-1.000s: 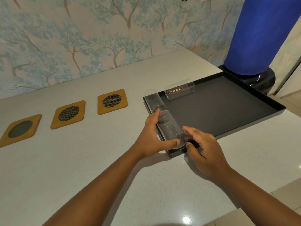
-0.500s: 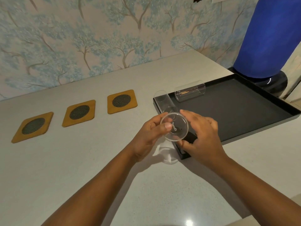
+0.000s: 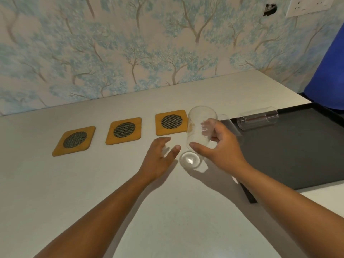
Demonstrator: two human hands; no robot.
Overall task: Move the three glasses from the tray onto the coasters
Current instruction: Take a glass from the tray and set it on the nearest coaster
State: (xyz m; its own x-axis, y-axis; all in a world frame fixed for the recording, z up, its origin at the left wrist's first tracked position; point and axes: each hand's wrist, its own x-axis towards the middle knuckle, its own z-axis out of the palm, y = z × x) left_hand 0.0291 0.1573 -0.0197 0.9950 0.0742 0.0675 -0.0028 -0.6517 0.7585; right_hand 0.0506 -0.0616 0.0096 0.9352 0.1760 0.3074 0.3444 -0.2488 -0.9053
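So far, no glass sits on a coaster yet. My right hand [image 3: 221, 146] is wrapped around one clear glass [image 3: 200, 131], thumb on the near side and fingers on the far side. The glass is up off the counter [image 3: 167, 211], almost upright, with its open end on top. It hangs just beside the nearest coaster [image 3: 171, 122], which lies a little past my right hand and to its left. I think this glass goes there next.

My left hand [image 3: 158, 157] is open and holds nothing. It hovers low over the counter, just left of the glass, with its fingers spread.

Two more coasters lie further left of my left hand: the middle coaster [image 3: 124, 130] and the far coaster [image 3: 74, 140]. All three are bare.

A second glass [image 3: 257, 120] lies on its side in the black tray [image 3: 297, 155], to the right of my right hand and a bit past it. A third glass seems to peek out behind my right hand at the tray's corner, but I cannot see it well.

So all three glasses are left to place. The lying glass must be stood up too, and it could roll.

Nothing blocks the way to the coasters. A big blue thing [image 3: 327, 75] stands far right, past the tray.
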